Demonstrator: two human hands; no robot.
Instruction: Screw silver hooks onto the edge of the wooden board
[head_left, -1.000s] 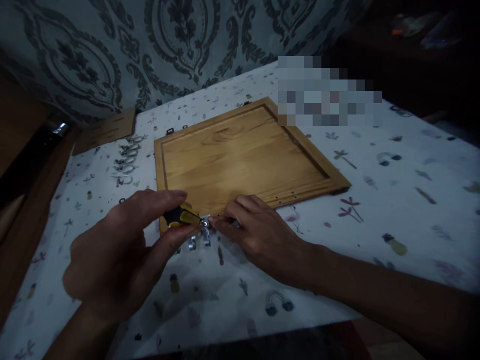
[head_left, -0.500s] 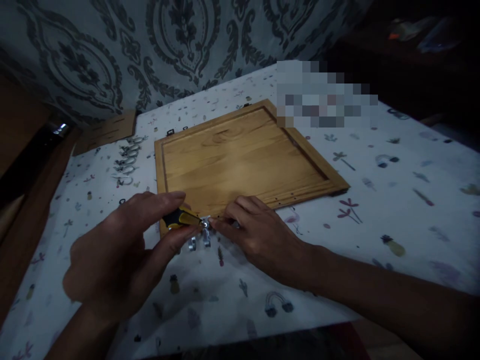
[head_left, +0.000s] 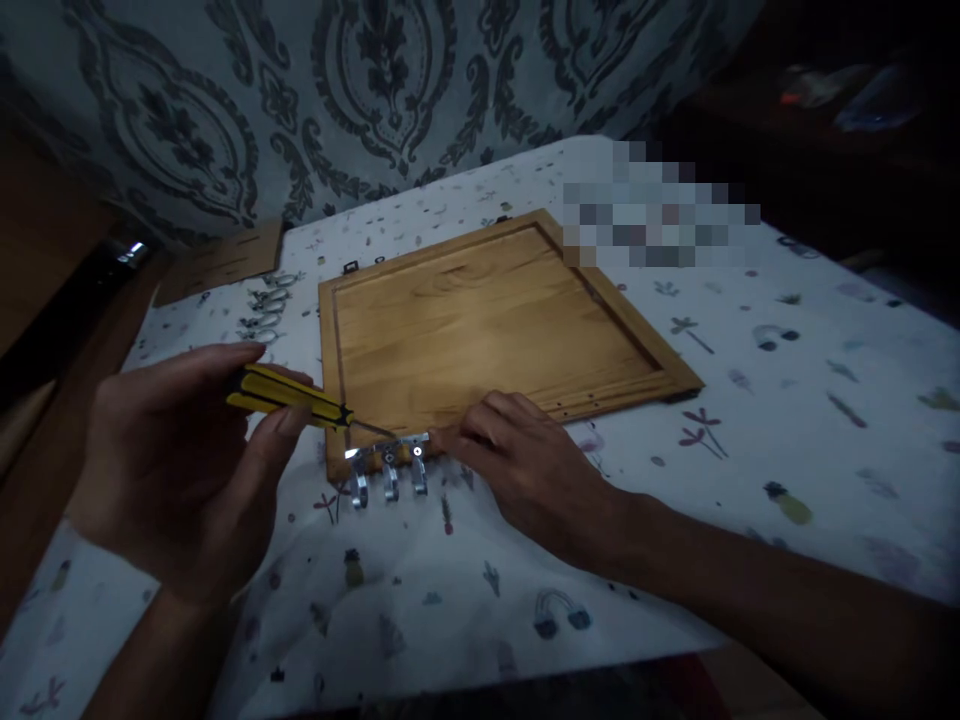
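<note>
A framed wooden board (head_left: 480,320) lies flat on a patterned tablecloth (head_left: 787,400). My left hand (head_left: 172,460) is closed round a yellow and black screwdriver (head_left: 289,395), whose thin tip points right toward the board's near edge. Three shiny metal hooks (head_left: 388,475) hang along that near edge. My right hand (head_left: 525,465) rests on the cloth with its fingertips pinched at the rightmost hook's plate. What those fingertips grip beyond the plate is too small to tell.
Several loose metal hooks (head_left: 266,305) lie on the cloth at the back left, beside a brown cardboard piece (head_left: 225,262). A patterned curtain (head_left: 360,90) hangs behind the table. A dark wooden edge (head_left: 67,400) runs along the left.
My left hand has drawn back to the left with the screwdriver, uncovering the three hooks. The right hand stays at the board's edge. The view has shifted slightly.
</note>
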